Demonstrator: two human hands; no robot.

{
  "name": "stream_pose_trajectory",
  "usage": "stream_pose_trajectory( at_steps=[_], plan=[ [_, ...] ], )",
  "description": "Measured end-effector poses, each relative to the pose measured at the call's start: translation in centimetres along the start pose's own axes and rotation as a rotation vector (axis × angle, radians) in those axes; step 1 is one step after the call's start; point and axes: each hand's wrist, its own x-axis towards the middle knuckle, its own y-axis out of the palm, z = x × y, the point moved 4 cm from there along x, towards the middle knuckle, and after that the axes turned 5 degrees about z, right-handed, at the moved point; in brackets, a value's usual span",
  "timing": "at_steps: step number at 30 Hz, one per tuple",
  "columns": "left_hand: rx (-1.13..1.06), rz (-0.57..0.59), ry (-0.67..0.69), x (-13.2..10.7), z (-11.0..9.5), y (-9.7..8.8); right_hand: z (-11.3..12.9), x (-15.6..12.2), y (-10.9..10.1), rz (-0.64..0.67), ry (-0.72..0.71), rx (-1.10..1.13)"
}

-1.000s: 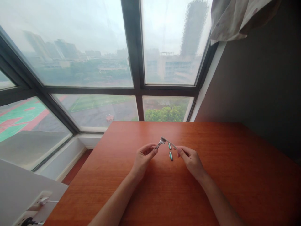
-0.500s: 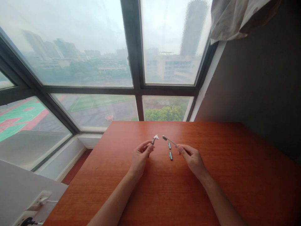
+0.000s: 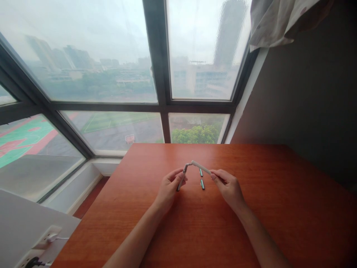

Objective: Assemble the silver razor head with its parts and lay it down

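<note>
Razor (image 3: 184, 169): pinched in left hand (image 3: 169, 188), thumb and fingertips closed round the lower handle, head end pointing up and away from the palm, butt end sticking out below the fingers. It sits just above the worktop (image 3: 279, 208); can't tell if the butt touches it.

Right hand (image 3: 229, 188): fingers closed on the near end of a white brush (image 3: 201, 168). The brush runs up and to the left from the fingertips, and its far tip meets the razor head midway between the two hands. Tip detail is too small to resolve.

Two green razor cartridges lie flat on the worktop in the gap between the hands, under the brush shaft. The far cartridge (image 3: 200, 172) is just left of the right fingertips. The near cartridge (image 3: 202, 184) is slightly closer to the body. They are close to each other but not touching, and neither hand touches them.

Both forearms are bare and angled in from the near edge.

Surroundings: a big window (image 3: 111, 74) ahead of the hands, a grey wall (image 3: 306, 93) to the right of the right hand, a curtain (image 3: 279, 22) bunched above it, and a white power strip (image 3: 46, 236) far left of the left hand, off the worktop.
</note>
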Motion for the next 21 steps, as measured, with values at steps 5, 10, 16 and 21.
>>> stream_pose_trajectory(
  at_steps=[5,10,16,21],
  plan=[
    [-0.003,0.037,-0.009,0.1,0.2,0.1,0.3,0.0,0.1,0.013,-0.025,0.038],
    [0.007,0.078,-0.015,0.0,0.3,0.4,0.5,-0.1,0.3,0.043,-0.043,0.076],
    [-0.036,0.064,-0.018,-0.1,0.0,0.4,-0.2,0.1,0.0,0.06,0.005,0.057],
    [-0.043,0.051,-0.015,0.0,0.0,0.3,-0.5,0.1,-0.2,0.058,0.06,0.046]
  ],
)
